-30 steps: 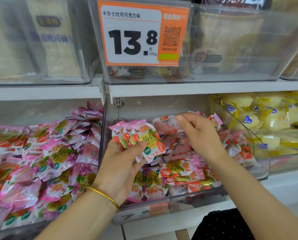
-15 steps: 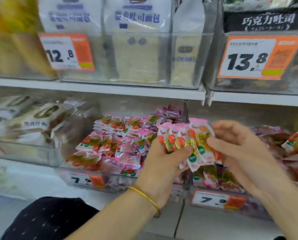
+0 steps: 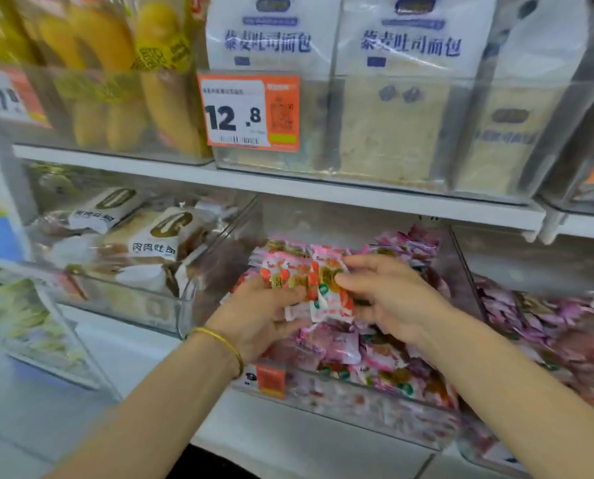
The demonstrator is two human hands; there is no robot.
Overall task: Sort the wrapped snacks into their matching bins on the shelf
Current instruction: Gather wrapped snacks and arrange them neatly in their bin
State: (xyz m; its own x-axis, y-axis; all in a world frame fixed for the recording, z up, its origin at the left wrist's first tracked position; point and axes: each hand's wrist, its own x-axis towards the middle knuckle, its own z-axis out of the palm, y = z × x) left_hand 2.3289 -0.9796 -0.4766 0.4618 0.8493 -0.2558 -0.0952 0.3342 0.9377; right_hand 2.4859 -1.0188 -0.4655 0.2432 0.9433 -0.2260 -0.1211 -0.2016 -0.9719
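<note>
- Gripped in left hand point(image 3: 257, 316), pinched at right edge by right hand point(image 3: 392, 295): pink-orange snack bundle point(image 3: 309, 281).
- Held above middle bin point(image 3: 340, 406) of seemingly matching packets.
- Judged unfinished: bundle not yet dropped.

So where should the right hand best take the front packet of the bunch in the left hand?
Probably pinch the front packet by its free right edge, coming from the right. The left hand holds the bunch from the left and below, its thumb across it, so that flat edge sticks out towards the right hand.
</note>
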